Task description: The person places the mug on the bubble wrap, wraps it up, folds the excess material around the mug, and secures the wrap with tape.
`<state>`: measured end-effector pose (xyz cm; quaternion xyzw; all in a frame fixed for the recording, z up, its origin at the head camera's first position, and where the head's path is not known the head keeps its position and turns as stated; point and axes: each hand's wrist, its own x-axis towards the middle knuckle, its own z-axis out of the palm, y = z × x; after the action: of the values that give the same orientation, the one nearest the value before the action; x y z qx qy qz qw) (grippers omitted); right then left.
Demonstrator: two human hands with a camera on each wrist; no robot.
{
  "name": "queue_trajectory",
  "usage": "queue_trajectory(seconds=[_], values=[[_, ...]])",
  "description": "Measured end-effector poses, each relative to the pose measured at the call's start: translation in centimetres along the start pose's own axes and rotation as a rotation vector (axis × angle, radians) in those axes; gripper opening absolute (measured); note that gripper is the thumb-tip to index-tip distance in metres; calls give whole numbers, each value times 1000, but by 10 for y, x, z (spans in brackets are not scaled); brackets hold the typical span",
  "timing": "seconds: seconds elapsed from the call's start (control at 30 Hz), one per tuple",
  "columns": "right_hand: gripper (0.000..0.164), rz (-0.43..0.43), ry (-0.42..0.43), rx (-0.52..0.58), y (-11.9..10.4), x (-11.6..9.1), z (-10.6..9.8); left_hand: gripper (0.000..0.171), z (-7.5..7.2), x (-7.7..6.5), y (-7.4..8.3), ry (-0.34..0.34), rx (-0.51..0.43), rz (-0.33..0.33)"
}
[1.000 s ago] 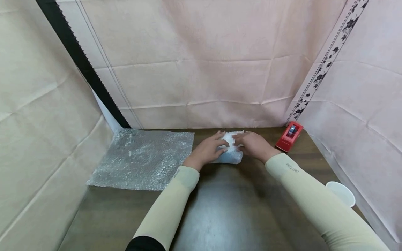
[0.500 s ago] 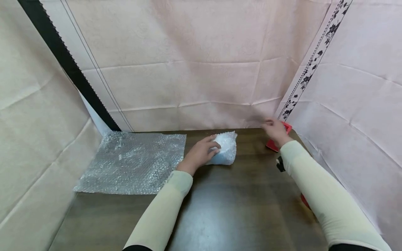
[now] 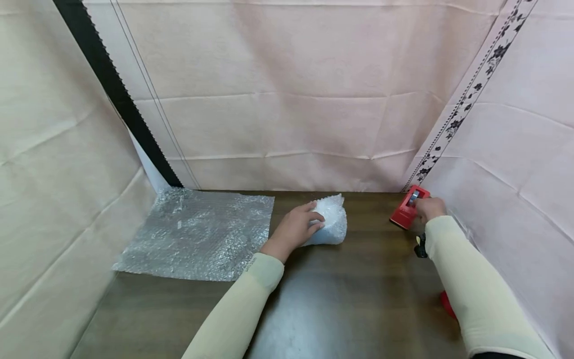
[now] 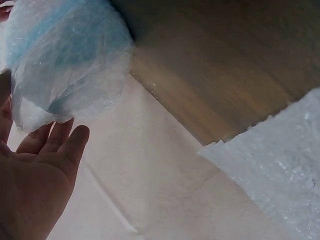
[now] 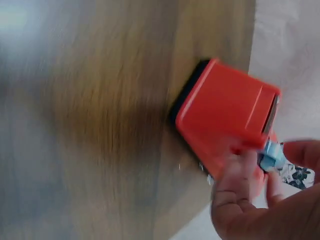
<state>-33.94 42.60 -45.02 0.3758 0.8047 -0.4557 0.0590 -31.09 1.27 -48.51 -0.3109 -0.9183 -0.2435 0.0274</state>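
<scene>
A bundle in bubble wrap (image 3: 331,219), bluish inside, lies near the table's back edge. My left hand (image 3: 296,227) holds its left side, with the fingers curved around it; in the left wrist view the fingertips (image 4: 75,142) touch the wrap. At the back right corner is a red tape dispenser (image 3: 405,209) with a small roll of tape (image 3: 414,198). My right hand (image 3: 430,208) grips the dispenser by its roll end; in the right wrist view its fingers (image 5: 235,187) lie along the side and the thumb is beside the roll. Blur hides the exact contact.
A flat sheet of bubble wrap (image 3: 202,234) lies on the left of the wooden table (image 3: 341,299). Cloth walls stand at the back, left and right. A red object (image 3: 447,304), mostly hidden, shows beside my right forearm.
My right hand has left the wrapped bundle, moved right and taken hold of the tape dispenser. The left hand stays on the bundle. The camera view has shifted slightly.
</scene>
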Motion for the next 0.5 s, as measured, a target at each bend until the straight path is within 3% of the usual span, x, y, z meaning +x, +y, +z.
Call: queue_trajectory(seconds=[0.13, 0.33, 0.4, 0.5], values=[[69, -4, -22, 67, -4, -8, 2, 27, 2, -1, 2, 25, -7, -16], [74, 79, 16, 135, -8, -17, 2, 29, 4, -1, 1, 20, -34, -38], [65, 85, 31, 173, -9, -16, 2, 30, 4, -1, 0, 19, -41, -39], [34, 50, 34, 221, -12, -11, 4, 30, 2, 0, -2, 21, -47, -49]])
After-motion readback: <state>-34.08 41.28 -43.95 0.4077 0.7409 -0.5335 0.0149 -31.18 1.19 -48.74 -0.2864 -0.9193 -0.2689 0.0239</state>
